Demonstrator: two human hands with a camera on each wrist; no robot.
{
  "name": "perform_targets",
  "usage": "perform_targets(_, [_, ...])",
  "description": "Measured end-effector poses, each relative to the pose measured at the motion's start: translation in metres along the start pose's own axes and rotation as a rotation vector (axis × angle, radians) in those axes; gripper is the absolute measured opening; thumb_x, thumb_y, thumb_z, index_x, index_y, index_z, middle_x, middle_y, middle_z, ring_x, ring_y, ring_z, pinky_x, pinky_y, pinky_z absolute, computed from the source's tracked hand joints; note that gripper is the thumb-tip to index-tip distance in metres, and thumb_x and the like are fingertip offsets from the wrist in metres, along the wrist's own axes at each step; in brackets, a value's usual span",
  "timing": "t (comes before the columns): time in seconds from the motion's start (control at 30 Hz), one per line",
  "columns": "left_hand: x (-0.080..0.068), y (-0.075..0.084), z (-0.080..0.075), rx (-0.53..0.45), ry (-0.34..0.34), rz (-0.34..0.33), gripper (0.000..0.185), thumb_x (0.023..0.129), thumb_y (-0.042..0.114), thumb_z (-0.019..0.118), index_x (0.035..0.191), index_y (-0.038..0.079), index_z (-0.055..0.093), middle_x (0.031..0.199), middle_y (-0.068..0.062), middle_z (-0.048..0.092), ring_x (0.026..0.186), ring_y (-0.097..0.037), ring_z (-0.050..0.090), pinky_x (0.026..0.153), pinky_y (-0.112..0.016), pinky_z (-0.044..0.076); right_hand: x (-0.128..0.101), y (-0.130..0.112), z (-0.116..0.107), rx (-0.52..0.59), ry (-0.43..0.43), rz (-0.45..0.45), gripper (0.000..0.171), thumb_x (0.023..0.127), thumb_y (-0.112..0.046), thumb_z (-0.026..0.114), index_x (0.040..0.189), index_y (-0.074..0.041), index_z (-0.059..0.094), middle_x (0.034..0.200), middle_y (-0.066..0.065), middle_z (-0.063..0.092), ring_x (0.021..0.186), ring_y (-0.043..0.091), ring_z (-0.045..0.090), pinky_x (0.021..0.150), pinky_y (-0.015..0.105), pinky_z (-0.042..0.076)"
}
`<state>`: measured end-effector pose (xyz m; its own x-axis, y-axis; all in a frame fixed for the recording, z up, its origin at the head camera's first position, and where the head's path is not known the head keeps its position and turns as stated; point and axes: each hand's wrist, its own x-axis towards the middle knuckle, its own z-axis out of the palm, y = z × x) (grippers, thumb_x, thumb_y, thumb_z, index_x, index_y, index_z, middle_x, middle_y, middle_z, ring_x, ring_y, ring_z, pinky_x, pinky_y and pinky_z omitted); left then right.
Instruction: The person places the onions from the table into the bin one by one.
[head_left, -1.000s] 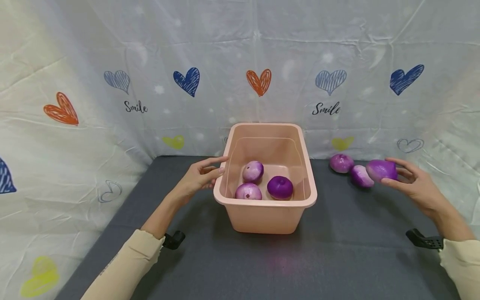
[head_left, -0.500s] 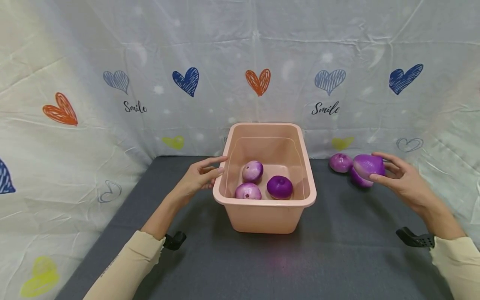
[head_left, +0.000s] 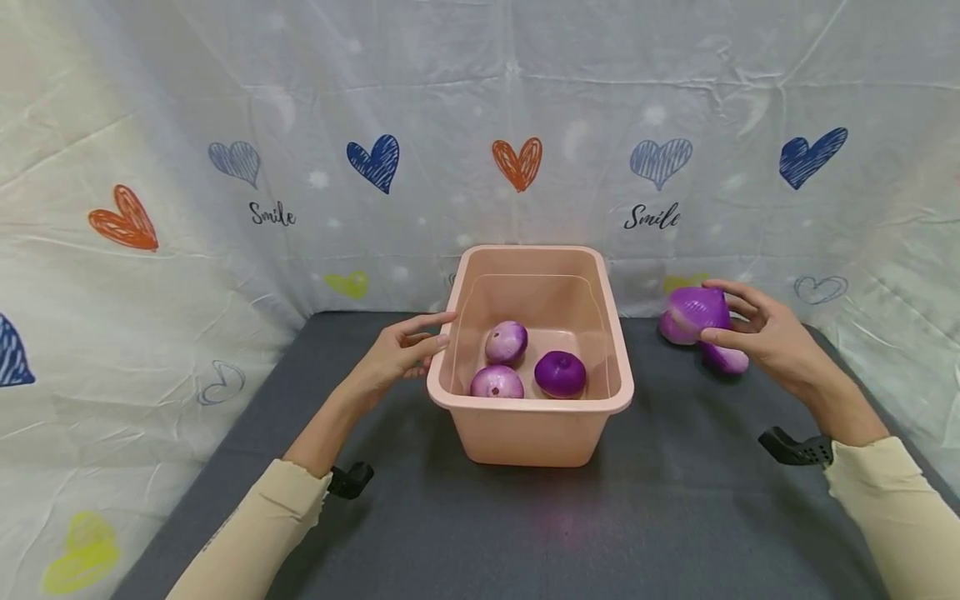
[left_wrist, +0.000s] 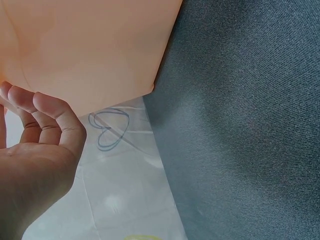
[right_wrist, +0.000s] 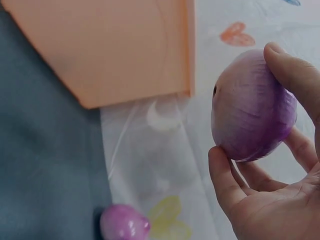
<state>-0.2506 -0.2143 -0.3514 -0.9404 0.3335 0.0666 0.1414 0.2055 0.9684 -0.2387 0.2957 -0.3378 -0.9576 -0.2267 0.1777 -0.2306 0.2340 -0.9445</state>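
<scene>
My right hand [head_left: 772, 346] pinches a purple onion [head_left: 699, 308] between thumb and fingertips, raised to the right of the peach plastic bin [head_left: 531, 437]. The right wrist view shows this same onion [right_wrist: 252, 107] up close, paler on one side. Behind and below it on the table lie two more onions, one [head_left: 677, 335] partly covered and the other [head_left: 726, 359] just under the fingers. Inside the bin are a dark purple onion [head_left: 560, 375] and two paler ones [head_left: 497, 383]. My left hand [head_left: 393, 354] has its relaxed fingertips at the bin's left rim.
Dark grey cloth covers the table [head_left: 480, 533]. A pale curtain [head_left: 442, 83] printed with hearts hangs right behind the bin and along both sides. The bin's right wall [head_left: 618, 358] stands between the held onion and the onions inside.
My right hand has carried the onion leftward and slightly up, passing over the two onions on the table toward the bin. The left hand and the bin stay where they were.
</scene>
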Motion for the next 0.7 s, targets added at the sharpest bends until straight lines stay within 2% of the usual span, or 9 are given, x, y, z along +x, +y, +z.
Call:
perform_targets(0.13, [-0.001,0.0,0.0,-0.001,-0.001,-0.007,0.05,0.099,0.035,0.07,0.146,0.025,0.059,0.085,-0.015,0.054,0.074,-0.021,0.05,0.064,-0.029,0.048,0.009,-0.009,0.009,0.0,-0.004,-0.007,0.064,0.097,-0.01,0.072,0.154,-0.016,0.043,0.151,0.012,0.038,0.131,0.031,0.045,0.088,0.024,0.051])
perform_targets(0.3, [-0.001,-0.001,0.0,-0.003,-0.002,0.001,0.05,0.099,0.035,0.07,0.147,0.025,0.058,0.084,-0.01,0.055,0.071,-0.015,0.05,0.063,-0.028,0.047,0.018,-0.019,0.017,-0.025,-0.004,-0.022,0.066,0.094,-0.011,0.076,0.153,-0.019,0.045,0.151,0.011,0.039,0.134,0.034,0.043,0.088,0.023,0.051])
perform_targets(0.57, [0.0,-0.004,-0.001,-0.026,-0.011,0.017,0.049,0.1,0.033,0.069,0.147,0.024,0.058,0.081,-0.012,0.054,0.074,-0.026,0.049,0.064,-0.031,0.048,0.028,-0.037,0.027,0.02,-0.029,-0.11,0.064,0.094,-0.002,0.073,0.151,-0.018,0.048,0.147,0.012,0.044,0.129,0.03,0.049,0.089,0.026,0.051])
perform_targets(0.7, [0.001,-0.004,0.0,-0.037,-0.01,0.01,0.05,0.099,0.034,0.07,0.147,0.024,0.058,0.08,-0.011,0.053,0.074,-0.024,0.05,0.065,-0.031,0.049,0.032,-0.043,0.032,0.03,-0.047,-0.134,0.066,0.093,-0.001,0.074,0.151,-0.017,0.047,0.149,0.013,0.043,0.13,0.031,0.048,0.09,0.027,0.051])
